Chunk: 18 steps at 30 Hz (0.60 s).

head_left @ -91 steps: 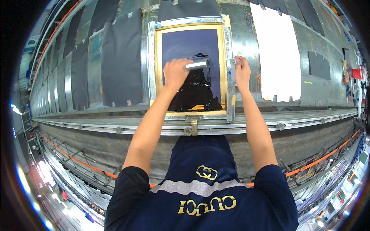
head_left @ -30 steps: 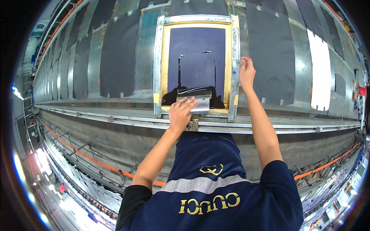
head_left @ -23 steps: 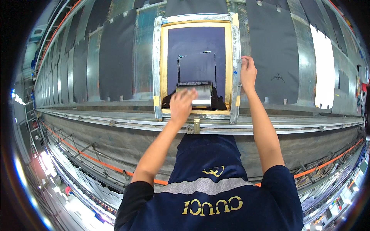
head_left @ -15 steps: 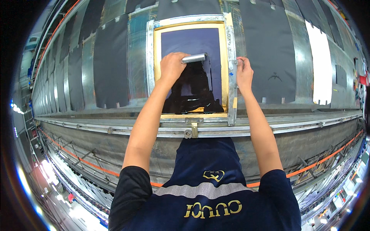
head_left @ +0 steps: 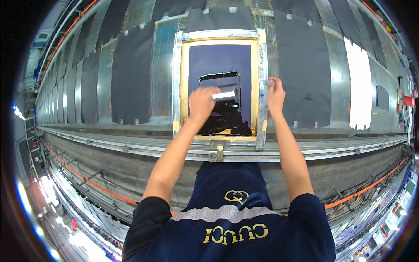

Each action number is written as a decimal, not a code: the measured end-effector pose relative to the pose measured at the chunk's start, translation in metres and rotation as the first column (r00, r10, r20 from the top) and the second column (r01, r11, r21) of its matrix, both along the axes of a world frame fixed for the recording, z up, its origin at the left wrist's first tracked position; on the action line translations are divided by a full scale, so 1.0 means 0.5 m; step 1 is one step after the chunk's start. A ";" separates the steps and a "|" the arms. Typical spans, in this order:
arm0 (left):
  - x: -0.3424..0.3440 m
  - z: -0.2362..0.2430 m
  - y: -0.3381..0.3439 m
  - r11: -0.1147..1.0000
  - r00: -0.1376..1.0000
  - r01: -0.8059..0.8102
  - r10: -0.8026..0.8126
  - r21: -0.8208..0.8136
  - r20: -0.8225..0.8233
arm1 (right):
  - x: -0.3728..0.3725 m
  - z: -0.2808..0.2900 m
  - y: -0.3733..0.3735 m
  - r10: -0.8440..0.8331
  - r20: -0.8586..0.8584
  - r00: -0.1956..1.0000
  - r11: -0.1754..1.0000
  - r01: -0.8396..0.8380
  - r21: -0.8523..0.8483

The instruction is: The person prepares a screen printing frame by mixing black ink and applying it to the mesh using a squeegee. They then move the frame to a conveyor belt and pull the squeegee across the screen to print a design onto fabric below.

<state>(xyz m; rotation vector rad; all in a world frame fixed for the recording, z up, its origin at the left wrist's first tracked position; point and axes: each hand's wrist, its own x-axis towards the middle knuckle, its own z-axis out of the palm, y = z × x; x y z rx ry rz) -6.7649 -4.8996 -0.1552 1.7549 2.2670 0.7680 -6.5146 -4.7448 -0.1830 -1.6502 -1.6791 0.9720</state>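
A screen-printing frame [head_left: 218, 33] of pale metal lies flat on the long table, its inner border yellow and its mesh [head_left: 221, 56] dark purple. Wrapped round one end of a squeegee [head_left: 224, 95] with a silvery holder, my left hand [head_left: 202, 105] holds it across the middle of the mesh. Black ink [head_left: 227, 109] lies glossy on the near part of the mesh. Farther up, a thin ridge of ink [head_left: 219, 75] crosses the screen. My right hand [head_left: 276, 97] has its fingers curled closed at the frame's right side bar.
Dark grey sheets [head_left: 303, 70] lie in rows on the table to both sides, with a white sheet [head_left: 358, 83] farther right. A metal rail [head_left: 166, 150] with a brass-coloured bracket [head_left: 220, 153] runs along the near edge, just before my body.
My left hand has drawn the squeegee toward me over the mesh, leaving a ridge of ink behind at the far side. The right hand stays at the frame's side bar.
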 end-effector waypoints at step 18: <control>0.093 -0.010 -0.192 0.990 0.984 0.137 -0.139 -0.025 -0.111 | 0.013 -0.036 0.019 0.051 -0.026 0.998 0.998 -0.052 -0.019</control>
